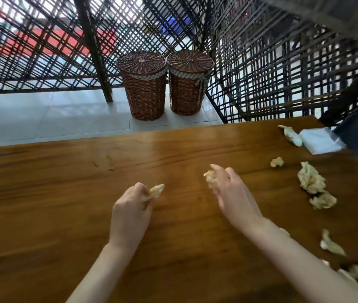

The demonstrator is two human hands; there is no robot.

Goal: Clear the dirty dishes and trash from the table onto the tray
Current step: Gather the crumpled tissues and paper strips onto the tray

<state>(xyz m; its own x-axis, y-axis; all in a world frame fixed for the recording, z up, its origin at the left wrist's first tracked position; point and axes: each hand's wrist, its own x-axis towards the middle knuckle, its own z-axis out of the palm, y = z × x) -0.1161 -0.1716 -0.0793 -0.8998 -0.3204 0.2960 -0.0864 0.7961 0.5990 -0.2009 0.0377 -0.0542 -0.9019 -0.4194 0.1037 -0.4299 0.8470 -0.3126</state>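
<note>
A person's 2 bare hands work over a wooden table [86, 193] strewn with crumpled, yellow-stained paper napkins. The left hand [131, 213] pinches 1 small wad [156, 190] between thumb and curled fingers, the paper poking out past the knuckles. The right hand [231, 193] curls its fingers round a second wad [210, 178] near the table's middle, the index finger stretched forward above it; whether that wad is lifted or sitting on the wood cannot be told. More napkins lie well apart to the right: a small ball [276, 162], a large crumpled piece [310, 178] with another [323, 200] just below it, a twisted one [290, 135] beside a white tissue packet [320, 141] at the far corner, and a flatter scrap [331, 244] near the right edge, where the view blurs. No tray is plainly in view. 2 lidded wicker baskets [165, 84] stand on the tiled floor beyond the table, before a dark lattice screen. The napkins look featherlight, soft and easily squashed, likely damp or greasy, so a loose pinch anywhere on the bulk should hold; several could probably be gathered into 1 fist, though small scraps may slip free.
</note>
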